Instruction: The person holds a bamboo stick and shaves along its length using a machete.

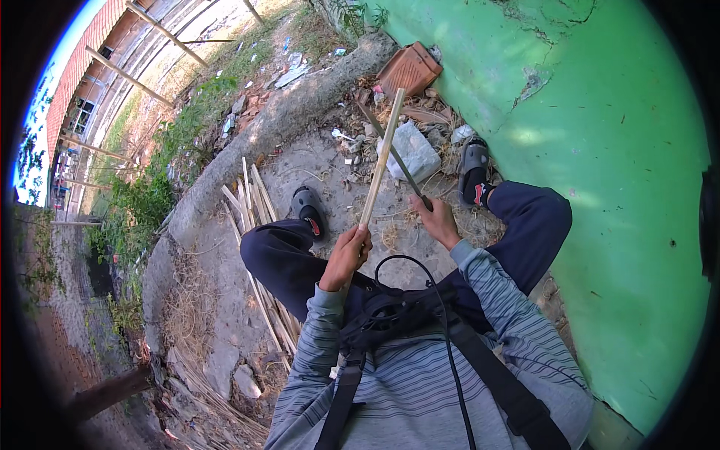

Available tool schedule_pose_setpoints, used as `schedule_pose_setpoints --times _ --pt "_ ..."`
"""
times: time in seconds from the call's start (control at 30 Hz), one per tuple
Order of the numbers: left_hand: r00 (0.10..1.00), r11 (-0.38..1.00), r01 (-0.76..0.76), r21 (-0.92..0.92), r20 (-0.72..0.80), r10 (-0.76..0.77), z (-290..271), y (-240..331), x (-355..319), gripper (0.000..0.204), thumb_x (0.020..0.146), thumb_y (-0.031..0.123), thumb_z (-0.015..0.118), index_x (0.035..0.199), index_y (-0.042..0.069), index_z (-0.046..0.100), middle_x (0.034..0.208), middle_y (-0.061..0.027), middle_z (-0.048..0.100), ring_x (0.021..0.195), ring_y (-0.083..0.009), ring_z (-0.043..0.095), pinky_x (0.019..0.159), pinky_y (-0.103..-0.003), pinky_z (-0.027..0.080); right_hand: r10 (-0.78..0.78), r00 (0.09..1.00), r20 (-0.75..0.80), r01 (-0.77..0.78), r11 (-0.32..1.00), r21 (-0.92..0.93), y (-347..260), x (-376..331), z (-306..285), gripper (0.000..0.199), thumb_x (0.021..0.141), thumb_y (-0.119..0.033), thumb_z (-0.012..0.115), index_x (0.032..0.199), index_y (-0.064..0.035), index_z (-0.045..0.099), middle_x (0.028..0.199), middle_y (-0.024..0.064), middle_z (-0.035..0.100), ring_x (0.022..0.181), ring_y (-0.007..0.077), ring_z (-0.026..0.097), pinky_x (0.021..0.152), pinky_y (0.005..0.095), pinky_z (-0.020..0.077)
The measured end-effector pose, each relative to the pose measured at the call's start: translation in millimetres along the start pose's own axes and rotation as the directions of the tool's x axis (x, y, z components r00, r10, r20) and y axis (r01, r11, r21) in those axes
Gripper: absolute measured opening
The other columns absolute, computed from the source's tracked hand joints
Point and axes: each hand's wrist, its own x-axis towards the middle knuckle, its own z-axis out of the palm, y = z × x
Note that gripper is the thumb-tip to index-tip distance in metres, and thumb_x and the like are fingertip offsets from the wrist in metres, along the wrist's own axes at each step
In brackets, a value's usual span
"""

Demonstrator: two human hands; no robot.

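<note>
My left hand (346, 256) is closed round the lower end of a pale bamboo strip (385, 154), which points up and away from me. In my right hand (437, 222) is the handle end of a machete (407, 174) with a long, narrow, dark blade. The blade slants up to the left and crosses the strip near its upper part; whether the two touch I cannot tell. Past them, on the ground between my feet, lies a whitish stone block (412, 153). More bamboo strips (262, 196) lie in a loose bundle beside and under my left leg.
A green wall (600, 165) rises close on my right. Reddish clay tiles (409, 70) lean at its foot, with rubble and litter around them. A low, curved concrete edge (277, 112) runs along the far left, with plants beyond. A black cable (450, 337) hangs down my front.
</note>
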Motion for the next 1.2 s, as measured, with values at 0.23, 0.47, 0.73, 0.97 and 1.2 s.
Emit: schedule_pose_setpoints --times 0.23,0.47,0.73,0.97,1.2 --pt "0.999 0.999 -0.035 -0.018 0.014 0.035 -3 -32 14 0.037 0.114 0.039 0.045 0.092 0.01 0.052 0.07 0.0082 0.039 0.049 -0.0023 0.034 0.042 -0.022 0.025 0.248 0.935 0.255 -0.355 0.623 0.697 -18 5 -4 0.039 0.09 -0.039 0.084 0.1 -0.0061 0.066 0.067 -0.009 0.047 0.05 0.0011 0.043 0.045 0.0203 0.0345" --pt "0.995 0.999 0.037 -0.007 0.089 -0.036 11 -25 9 0.037 0.115 0.037 0.045 0.105 0.006 0.063 0.074 0.0082 0.042 0.053 -0.0025 0.035 0.046 -0.022 0.027 0.156 0.941 0.302 -0.338 0.511 0.79 -37 11 4 0.035 0.09 -0.028 0.086 0.11 -0.0045 0.071 0.066 -0.0085 0.05 0.048 0.0018 0.042 0.044 0.0225 0.0329" --pt "0.98 0.989 -0.038 0.14 0.197 0.01 15 -21 6 0.039 0.115 0.037 0.045 0.115 0.004 0.065 0.077 0.0075 0.044 0.062 -0.0023 0.044 0.053 -0.021 0.038 0.174 0.947 0.271 -0.32 0.406 0.856 -42 20 13 0.028 0.091 -0.022 0.085 0.107 -0.0032 0.071 0.064 -0.0083 0.049 0.047 0.0027 0.04 0.046 0.023 0.0321" --pt "0.994 0.99 -0.002 0.139 0.109 -0.013 10 -38 -23 0.039 0.112 0.035 0.053 0.122 0.0 0.065 0.081 0.0012 0.055 0.079 -0.0076 0.058 0.071 -0.027 0.051 0.218 0.954 0.204 -0.279 0.411 0.868 -41 28 14 0.027 0.092 -0.02 0.083 0.108 -0.0039 0.068 0.065 -0.0086 0.044 0.049 0.0033 0.04 0.047 0.0249 0.031" --pt "0.979 0.852 -0.033 0.522 0.188 -0.077 -20 -47 -68 0.04 0.112 0.033 0.054 0.105 -0.004 0.066 0.081 -0.0053 0.06 0.08 -0.0119 0.051 0.074 -0.033 0.047 0.266 0.96 0.084 -0.21 0.49 0.846 -36 42 -6 0.024 0.094 -0.023 0.082 0.101 -0.0045 0.07 0.062 -0.0093 0.046 0.048 0.0024 0.04 0.047 0.024 0.0322"
